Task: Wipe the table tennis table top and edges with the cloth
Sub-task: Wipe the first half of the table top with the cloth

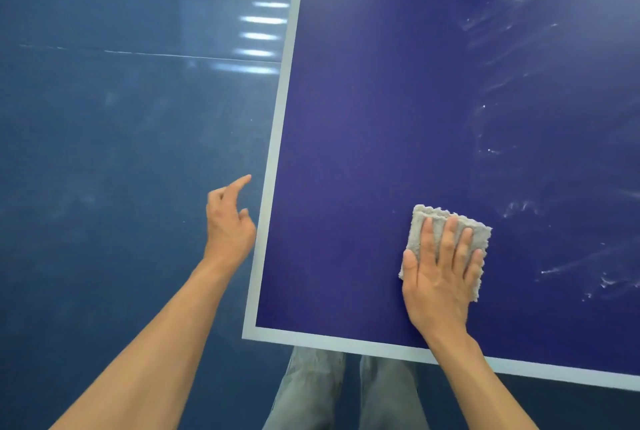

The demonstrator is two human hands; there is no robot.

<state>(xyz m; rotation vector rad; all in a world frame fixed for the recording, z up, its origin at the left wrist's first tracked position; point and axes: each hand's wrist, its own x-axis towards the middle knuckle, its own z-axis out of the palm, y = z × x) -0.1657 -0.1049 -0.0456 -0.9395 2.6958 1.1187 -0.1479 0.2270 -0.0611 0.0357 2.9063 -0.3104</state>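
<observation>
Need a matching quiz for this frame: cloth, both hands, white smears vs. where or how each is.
1 cloth
2 left hand
3 right hand
4 white smears

A flat, pressing down
B right part of the table top
C off the table top's left edge, index finger out
D under a palm, near the near edge

Pairs: 1-D, 2-C, 3-A, 4-B

Bright, sharp; lamp glare on floor (263, 19)
</observation>
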